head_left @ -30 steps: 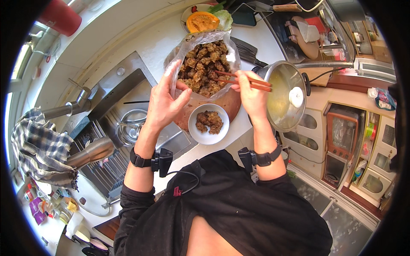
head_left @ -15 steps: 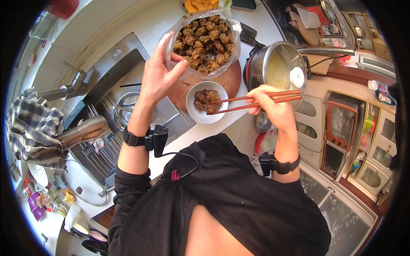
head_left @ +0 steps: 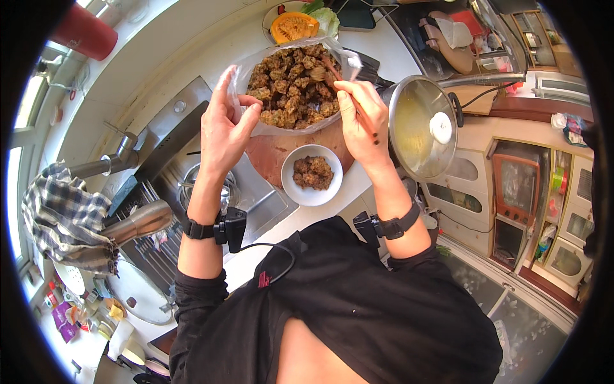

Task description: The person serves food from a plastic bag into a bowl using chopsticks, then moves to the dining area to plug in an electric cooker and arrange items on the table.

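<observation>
My left hand (head_left: 225,125) grips the left rim of a clear plastic bag (head_left: 350,63), which stands open and is full of browned, lumpy fried balls (head_left: 291,83). Reddish-brown chopsticks (head_left: 331,65) are in my right hand (head_left: 364,121), at the bag's right side. Their tips reach down among the balls, and their back ends poke out below my palm. In front of the bag sits a small white bowl (head_left: 292,190) with a few brown balls (head_left: 313,173) clumped in it. A round wooden board (head_left: 263,153) lies partly beneath the bag and bowl.
To the right is a steel pot with a glass lid (head_left: 419,141); a knife (head_left: 364,64) lies behind it. A steel sink (head_left: 256,198) with a faucet (head_left: 115,157) is at the left. Cut pumpkin (head_left: 294,27) and leafy greens (head_left: 326,22) stand at the back.
My right hand has moved from over the bowl up and left to the bag, taking the chopsticks' tips out of the bowl and into the bag. My left hand stays at the bag's rim.
</observation>
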Demonstrator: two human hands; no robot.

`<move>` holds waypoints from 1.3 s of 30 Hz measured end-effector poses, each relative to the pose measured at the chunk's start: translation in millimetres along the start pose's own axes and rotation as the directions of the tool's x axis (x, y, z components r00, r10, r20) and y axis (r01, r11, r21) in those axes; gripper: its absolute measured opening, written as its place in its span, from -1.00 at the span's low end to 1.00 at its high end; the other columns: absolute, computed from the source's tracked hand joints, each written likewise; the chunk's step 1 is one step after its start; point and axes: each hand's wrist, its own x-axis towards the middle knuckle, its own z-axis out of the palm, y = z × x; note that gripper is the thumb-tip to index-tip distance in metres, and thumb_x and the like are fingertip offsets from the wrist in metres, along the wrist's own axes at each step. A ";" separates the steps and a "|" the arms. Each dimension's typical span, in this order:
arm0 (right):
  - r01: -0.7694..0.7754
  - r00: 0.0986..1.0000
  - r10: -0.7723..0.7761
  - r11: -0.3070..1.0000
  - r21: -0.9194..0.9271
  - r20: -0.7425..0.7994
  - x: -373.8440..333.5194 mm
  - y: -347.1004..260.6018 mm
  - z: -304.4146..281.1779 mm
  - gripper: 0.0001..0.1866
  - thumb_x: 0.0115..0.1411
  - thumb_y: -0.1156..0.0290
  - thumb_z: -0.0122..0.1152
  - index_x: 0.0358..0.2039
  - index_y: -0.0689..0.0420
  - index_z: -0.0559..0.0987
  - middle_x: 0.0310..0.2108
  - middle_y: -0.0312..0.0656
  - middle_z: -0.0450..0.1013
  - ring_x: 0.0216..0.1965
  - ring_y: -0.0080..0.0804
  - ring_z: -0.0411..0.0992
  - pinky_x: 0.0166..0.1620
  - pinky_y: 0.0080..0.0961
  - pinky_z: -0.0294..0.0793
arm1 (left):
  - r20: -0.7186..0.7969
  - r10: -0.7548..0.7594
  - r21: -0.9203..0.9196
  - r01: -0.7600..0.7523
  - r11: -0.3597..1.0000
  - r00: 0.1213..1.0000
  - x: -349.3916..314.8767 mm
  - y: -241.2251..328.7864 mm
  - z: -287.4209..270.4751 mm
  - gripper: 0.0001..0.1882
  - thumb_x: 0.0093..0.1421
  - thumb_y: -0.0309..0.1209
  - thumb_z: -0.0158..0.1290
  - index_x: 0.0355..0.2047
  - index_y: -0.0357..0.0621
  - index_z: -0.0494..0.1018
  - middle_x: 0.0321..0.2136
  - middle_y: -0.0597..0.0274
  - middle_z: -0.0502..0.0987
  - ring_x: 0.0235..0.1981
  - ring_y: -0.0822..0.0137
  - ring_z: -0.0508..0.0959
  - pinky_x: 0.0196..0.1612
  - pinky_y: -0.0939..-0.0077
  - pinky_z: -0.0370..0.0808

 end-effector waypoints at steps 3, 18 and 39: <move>0.000 1.000 0.004 0.993 -0.121 0.025 4.5 14.6 6.4 -0.82 0.18 0.47 0.11 -0.23 0.27 0.54 -0.35 0.02 0.47 -0.33 -0.03 0.48 -0.27 -0.29 0.47 | -0.030 0.033 -0.044 -0.034 0.998 0.999 6.1 3.7 2.4 -0.25 0.15 -0.53 0.08 0.33 -0.09 0.04 -0.36 0.34 0.56 -0.57 0.71 0.26 -0.44 0.80 0.31; -0.306 0.952 0.287 0.886 0.348 0.105 22.2 40.8 16.3 -0.83 0.23 0.47 0.12 -0.24 0.29 0.58 -0.47 -0.11 0.57 -0.43 -0.48 0.56 -0.40 -0.58 0.48 | -0.011 0.052 -0.020 -0.052 0.998 0.999 22.6 10.1 12.9 -0.19 0.11 -0.54 0.08 0.34 -0.06 -0.02 -0.36 0.30 0.58 -0.56 0.69 0.30 -0.40 0.76 0.35; -0.443 0.895 0.379 0.709 0.548 0.234 14.4 -15.2 27.4 -0.80 0.25 0.42 0.09 -0.29 0.30 0.58 -0.43 -0.18 0.54 -0.49 -0.52 0.54 -0.41 -0.64 0.49 | -0.007 -0.059 0.015 0.059 0.998 0.998 -23.3 -8.3 -21.1 -0.18 0.04 -0.60 0.07 0.32 -0.07 0.04 -0.47 0.34 0.55 -0.62 0.69 0.28 -0.46 0.76 0.31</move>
